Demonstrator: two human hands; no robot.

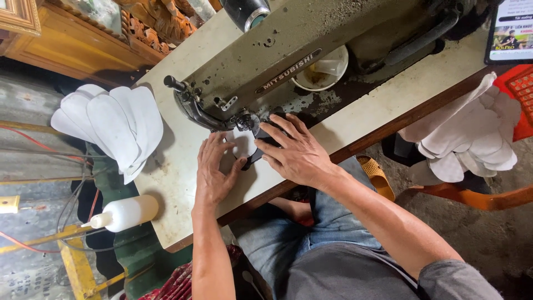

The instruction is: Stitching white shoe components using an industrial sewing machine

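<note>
A white oval fabric piece [242, 143] with a black piece [261, 143] lies under the needle of an olive-green sewing machine [288, 50]. My left hand [215, 169] presses flat on the table at the near-left side of the white piece, fingers spread. My right hand [294, 151] lies flat on the black piece at its right side, fingertips close to the presser foot [244, 119]. Neither hand grips anything; both press the pieces down onto the white table top [177, 178].
A fanned stack of white oval cut pieces [114, 125] lies at the table's left end. A white squeeze bottle [125, 214] rests near the front-left corner. A white bowl [325, 72] sits behind the machine. More white pieces [472, 136] lie on an orange stool; a screen [511, 30] at the top right.
</note>
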